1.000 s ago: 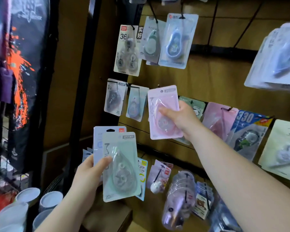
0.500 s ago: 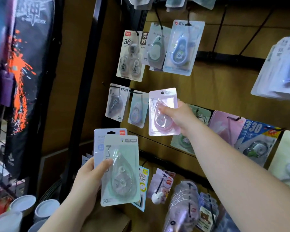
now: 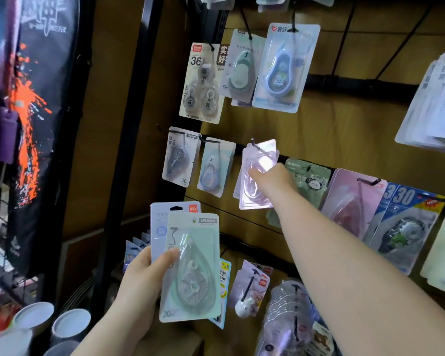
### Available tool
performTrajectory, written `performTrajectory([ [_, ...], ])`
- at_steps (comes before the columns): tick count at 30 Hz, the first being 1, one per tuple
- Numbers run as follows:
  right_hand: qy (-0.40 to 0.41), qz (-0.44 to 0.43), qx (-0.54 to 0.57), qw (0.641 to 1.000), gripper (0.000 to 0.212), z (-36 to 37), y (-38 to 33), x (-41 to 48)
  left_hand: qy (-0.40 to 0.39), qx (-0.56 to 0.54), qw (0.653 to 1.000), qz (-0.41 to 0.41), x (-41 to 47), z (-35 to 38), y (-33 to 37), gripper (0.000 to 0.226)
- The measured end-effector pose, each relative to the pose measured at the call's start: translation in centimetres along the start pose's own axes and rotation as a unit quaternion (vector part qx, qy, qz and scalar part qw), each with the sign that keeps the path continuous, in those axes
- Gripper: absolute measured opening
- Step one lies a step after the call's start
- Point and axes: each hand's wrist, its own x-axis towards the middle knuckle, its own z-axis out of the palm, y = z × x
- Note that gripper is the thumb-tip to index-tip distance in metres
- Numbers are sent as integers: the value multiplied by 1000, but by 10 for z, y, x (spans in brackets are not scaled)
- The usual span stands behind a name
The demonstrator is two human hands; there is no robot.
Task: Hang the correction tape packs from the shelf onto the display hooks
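Observation:
My right hand (image 3: 272, 181) reaches up to the board and grips a pink correction tape pack (image 3: 257, 176). The pack's top sits over a black display hook (image 3: 260, 146) in the middle row, and the hook's tip pokes out in front of it. My left hand (image 3: 144, 276) is lower down and holds a small stack of packs: a mint green correction tape pack (image 3: 190, 268) in front and a pale lilac pack (image 3: 161, 222) behind it.
Other tape packs hang on hooks all around: a three-pack (image 3: 203, 83) and a blue pack (image 3: 283, 70) above, a panda pack (image 3: 308, 181) and a pink pack (image 3: 352, 204) to the right. White cups (image 3: 34, 317) stand at bottom left. A black upright post (image 3: 129, 140) borders the board.
My right hand has carried the pink pack up and back toward the board, onto the hook. My left hand with its stack has stayed about where it was.

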Motion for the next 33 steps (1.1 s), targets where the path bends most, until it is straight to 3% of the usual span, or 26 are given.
performTrajectory([
  [6, -35, 36, -43, 998, 55, 3, 3, -11, -11, 4, 1000, -1, 1, 2, 2, 14],
  [9, -52, -35, -38, 997, 54, 8, 16, -30, -12, 2, 1000, 3, -2, 6, 5, 12],
  [13, -53, -119, 84, 988, 40, 10, 36, -67, -3, 0, 1000, 16, -7, 11, 6, 11],
  [16, -189, -66, 161, 966, 11, 13, 47, -93, -1, -9, 1000, 22, -9, 14, 8, 12],
  [18, -279, -59, 150, 947, 16, 15, 53, -106, -3, -16, 1000, 26, -8, 16, 9, 15],
  [20, -306, -59, 148, 939, 20, 18, 56, -111, 2, -14, 999, 33, -6, 18, 8, 18],
  [33, -178, -75, 169, 966, 20, 11, 53, -98, -34, -12, 998, 48, -2, 16, 10, 22],
])
